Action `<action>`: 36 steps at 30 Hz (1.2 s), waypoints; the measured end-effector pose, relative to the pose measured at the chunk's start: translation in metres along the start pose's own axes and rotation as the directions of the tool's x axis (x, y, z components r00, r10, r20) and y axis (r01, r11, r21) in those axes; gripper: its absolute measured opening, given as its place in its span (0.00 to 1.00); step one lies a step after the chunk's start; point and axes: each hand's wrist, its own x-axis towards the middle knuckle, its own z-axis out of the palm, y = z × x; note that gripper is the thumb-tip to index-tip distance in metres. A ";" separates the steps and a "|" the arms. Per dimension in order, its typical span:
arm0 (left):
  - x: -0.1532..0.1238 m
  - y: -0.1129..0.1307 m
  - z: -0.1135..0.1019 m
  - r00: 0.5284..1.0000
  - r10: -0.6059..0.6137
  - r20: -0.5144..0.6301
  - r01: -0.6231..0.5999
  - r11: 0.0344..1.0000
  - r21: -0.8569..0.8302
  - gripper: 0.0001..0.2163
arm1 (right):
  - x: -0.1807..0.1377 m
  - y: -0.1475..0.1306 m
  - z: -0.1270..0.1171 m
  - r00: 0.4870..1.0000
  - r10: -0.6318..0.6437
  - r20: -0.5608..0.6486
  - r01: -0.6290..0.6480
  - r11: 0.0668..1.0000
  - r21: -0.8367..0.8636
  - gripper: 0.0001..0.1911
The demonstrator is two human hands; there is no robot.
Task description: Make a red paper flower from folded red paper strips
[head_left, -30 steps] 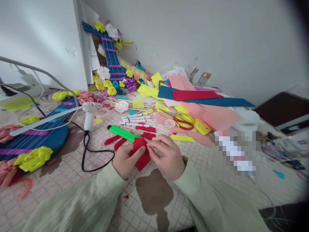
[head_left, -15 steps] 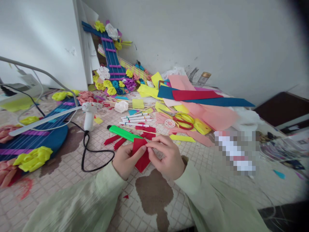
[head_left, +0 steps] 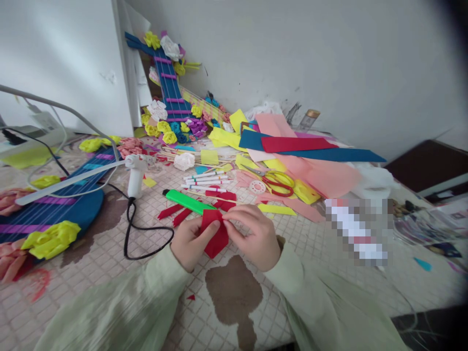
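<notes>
A piece of red crepe paper (head_left: 215, 243) is held upright over the near middle of the table. My left hand (head_left: 192, 241) grips it from the left, thumb pressed across its front. My right hand (head_left: 254, 236) pinches the paper's right edge between thumb and forefinger. Just beyond my hands lies a green utility knife (head_left: 188, 202), its near end hidden behind the red paper. Red rolled strips (head_left: 174, 212) lie beside the knife, and more red pieces (head_left: 223, 201) are behind it. Several white markers (head_left: 206, 183) lie farther back.
Scissors with yellow and red handles (head_left: 278, 183) lie right of the markers. A white glue gun (head_left: 135, 180) stands at left with a black cord. Paper guitars (head_left: 170, 87) with crepe flowers are at the back and left. Coloured paper sheets (head_left: 310, 155) pile at back right.
My right fingers have shifted slightly along the red paper's right edge, and the paper's lower part has turned a little. My left hand keeps nearly the same grip.
</notes>
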 end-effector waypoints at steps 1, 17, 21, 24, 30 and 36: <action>0.000 0.000 0.000 1.000 0.000 -0.004 0.000 1.000 0.002 0.11 | 0.000 0.000 0.000 1.000 -0.007 0.007 0.006 1.000 0.000 0.08; 0.000 0.002 0.001 1.000 0.022 0.001 -0.022 0.999 -0.034 0.10 | -0.003 -0.001 0.001 0.999 0.007 0.041 -0.007 1.000 -0.008 0.10; 0.000 0.002 0.000 0.999 0.037 -0.015 -0.037 0.999 0.005 0.10 | -0.001 -0.005 -0.001 0.999 0.034 0.027 -0.035 0.999 0.031 0.10; -0.001 0.001 0.000 0.998 0.069 -0.004 -0.068 0.996 0.058 0.10 | 0.002 -0.004 -0.003 0.990 0.136 0.023 -0.137 0.983 0.120 0.08; -0.006 -0.003 0.002 0.998 0.054 0.032 -0.059 0.984 0.169 0.13 | 0.002 0.006 0.001 0.924 0.328 0.196 -0.379 0.847 0.372 0.03; -0.006 -0.005 0.002 0.998 0.050 0.033 -0.055 0.988 0.145 0.14 | 0.000 0.010 0.004 0.848 0.440 0.295 -0.530 0.702 0.476 0.06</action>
